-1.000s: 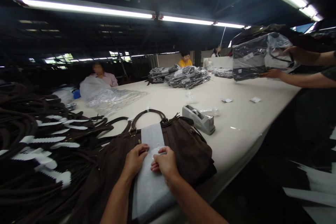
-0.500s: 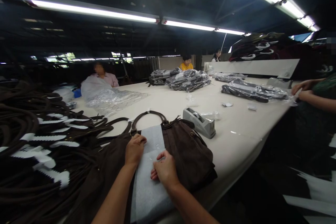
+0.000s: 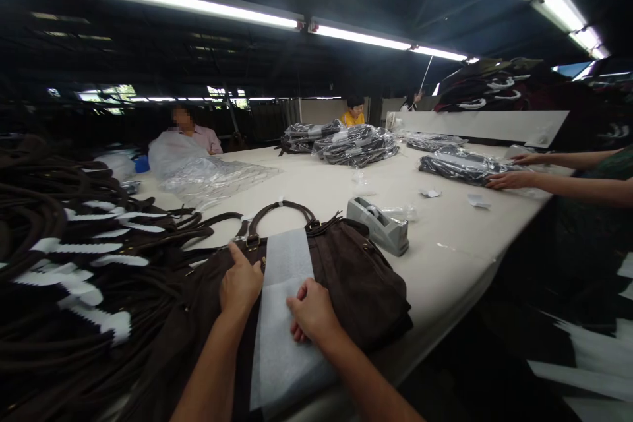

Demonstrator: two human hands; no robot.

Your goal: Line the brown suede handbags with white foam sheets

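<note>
A dark brown handbag (image 3: 359,283) lies before me on the table, its looped handle (image 3: 283,203) pointing away. A band of white tissue paper (image 3: 284,343) runs down over the bag's middle. My left hand (image 3: 241,285) rests on the bag left of the paper, index finger stretched toward the handle's base and thumb apart, holding nothing. Over the paper's right side is my right hand (image 3: 312,310), its fingers curled in and nothing visible in them. A grey tape dispenser (image 3: 378,225) stands just beyond the bag's right end.
Brown bags with white paper-wrapped handles (image 3: 89,264) are heaped at left. Plastic-wrapped bags (image 3: 356,145) lie across the pale table (image 3: 316,178). At right a co-worker's hands (image 3: 514,178) touch a wrapped bag (image 3: 457,165). A person sits behind clear plastic sheeting (image 3: 202,171).
My left hand has drawn left off the paper onto the bag, its index finger now extended. My right hand has curled more. The co-worker's hands at right have moved left onto the wrapped bag.
</note>
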